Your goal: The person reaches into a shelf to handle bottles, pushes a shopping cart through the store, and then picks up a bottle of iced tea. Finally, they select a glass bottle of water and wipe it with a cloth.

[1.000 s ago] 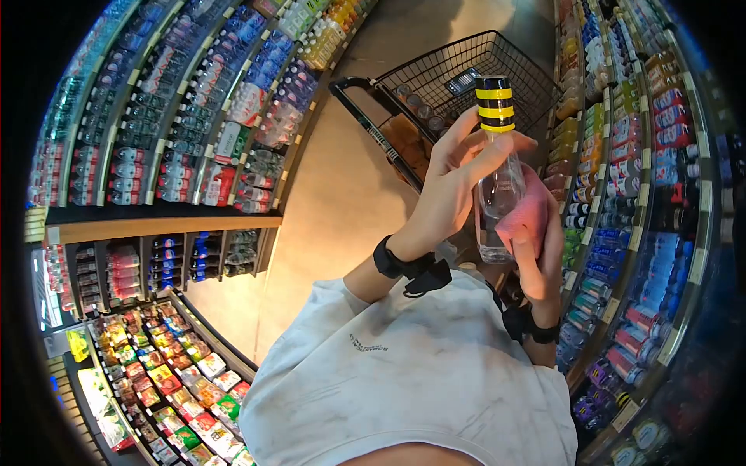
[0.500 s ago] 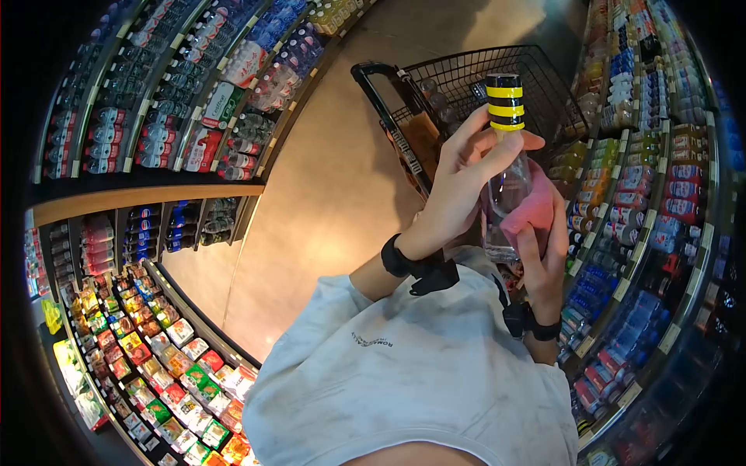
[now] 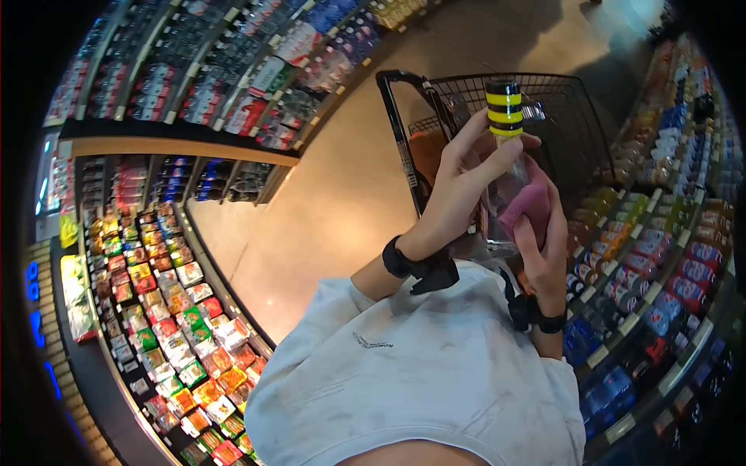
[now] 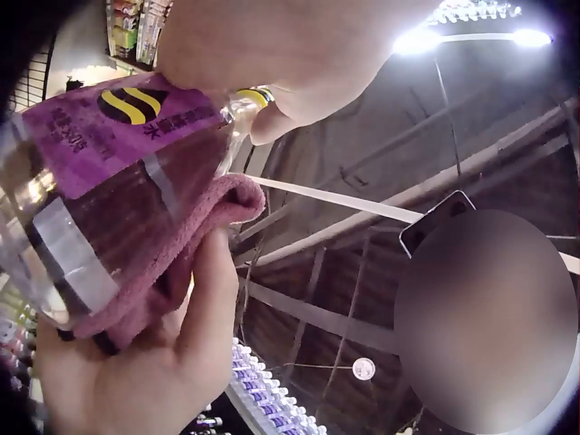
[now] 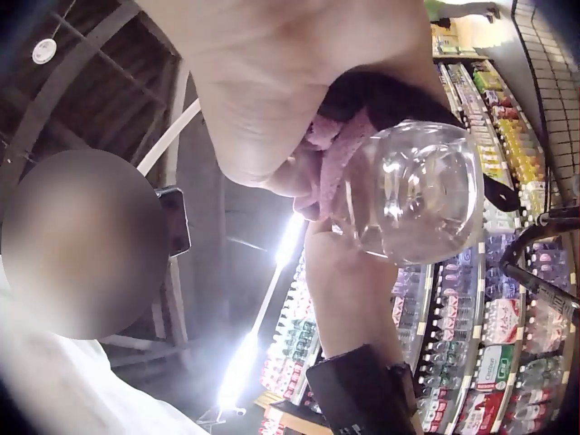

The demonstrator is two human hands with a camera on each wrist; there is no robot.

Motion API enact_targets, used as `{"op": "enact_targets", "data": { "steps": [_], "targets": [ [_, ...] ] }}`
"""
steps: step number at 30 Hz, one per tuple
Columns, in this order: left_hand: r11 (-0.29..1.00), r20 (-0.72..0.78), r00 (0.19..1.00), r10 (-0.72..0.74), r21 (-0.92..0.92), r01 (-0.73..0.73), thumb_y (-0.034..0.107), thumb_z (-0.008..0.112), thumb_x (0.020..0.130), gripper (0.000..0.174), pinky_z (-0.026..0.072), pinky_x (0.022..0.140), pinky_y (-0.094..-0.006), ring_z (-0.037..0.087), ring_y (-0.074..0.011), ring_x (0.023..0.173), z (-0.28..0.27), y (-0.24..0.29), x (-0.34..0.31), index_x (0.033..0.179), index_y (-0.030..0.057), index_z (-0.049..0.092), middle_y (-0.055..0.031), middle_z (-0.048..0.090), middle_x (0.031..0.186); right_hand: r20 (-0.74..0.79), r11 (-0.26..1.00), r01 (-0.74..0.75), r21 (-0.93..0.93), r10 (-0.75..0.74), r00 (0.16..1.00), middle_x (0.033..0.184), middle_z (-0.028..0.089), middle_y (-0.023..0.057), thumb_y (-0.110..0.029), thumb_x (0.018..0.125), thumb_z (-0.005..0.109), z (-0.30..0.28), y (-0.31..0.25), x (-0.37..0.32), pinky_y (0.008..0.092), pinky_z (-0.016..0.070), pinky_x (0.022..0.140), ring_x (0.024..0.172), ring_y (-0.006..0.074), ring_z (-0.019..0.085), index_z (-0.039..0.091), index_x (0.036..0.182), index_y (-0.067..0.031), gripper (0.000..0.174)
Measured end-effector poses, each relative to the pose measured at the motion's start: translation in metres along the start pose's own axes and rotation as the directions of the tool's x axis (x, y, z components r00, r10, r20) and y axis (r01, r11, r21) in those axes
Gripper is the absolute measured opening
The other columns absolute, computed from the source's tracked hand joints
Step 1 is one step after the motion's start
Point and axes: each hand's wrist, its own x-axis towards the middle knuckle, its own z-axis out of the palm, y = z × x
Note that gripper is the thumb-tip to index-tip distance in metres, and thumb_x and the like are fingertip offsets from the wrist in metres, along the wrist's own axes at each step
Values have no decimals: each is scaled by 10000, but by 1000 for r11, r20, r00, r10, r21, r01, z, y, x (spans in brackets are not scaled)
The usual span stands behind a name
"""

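A clear bottle (image 4: 100,217) with a purple label and a black-and-yellow striped cap (image 3: 505,109) is held upright in front of the chest. My left hand (image 3: 466,175) grips its neck just under the cap, thumb across the front. Lower down, my right hand (image 3: 548,256) holds a pink cloth (image 3: 528,198) against the bottle's side, with the thumb over the cloth. In the left wrist view the cloth (image 4: 172,272) lies folded along the bottle below the label. The right wrist view shows the bottle's round base (image 5: 417,190) close to the camera.
A black wire shopping cart (image 3: 412,155) stands just beyond the hands, with a brown item inside. Drink shelves (image 3: 179,147) line the left, and more bottles on shelves (image 3: 653,256) the right. A low display of packaged goods (image 3: 186,311) fills the lower left.
The head view has turned, so cart and shelves sit differently in it, the cart lower and farther right. Both hands keep their hold on bottle and cloth, almost in the same place.
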Motion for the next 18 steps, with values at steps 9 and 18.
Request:
{"op": "enact_targets", "data": {
  "steps": [9,18],
  "targets": [
    [876,-37,999,2,483,16,260,643,1019,518,485,967,-279,590,-108,1110,37,-16,20,1445,30,459,-65,635,1244,249,959,-118,258,52,967,1032,662,65,-112,851,756,-49,26,51,269,546,790,896,106,645,562,1276,6,481],
    [541,52,980,194,828,-151,269,605,1032,691,323,1144,-355,459,-247,1314,36,-24,20,1583,17,274,-171,490,1394,98,925,-1,379,-40,994,999,675,23,-131,907,744,-40,30,63,237,528,738,860,61,627,604,1203,4,353]
  ]
}}
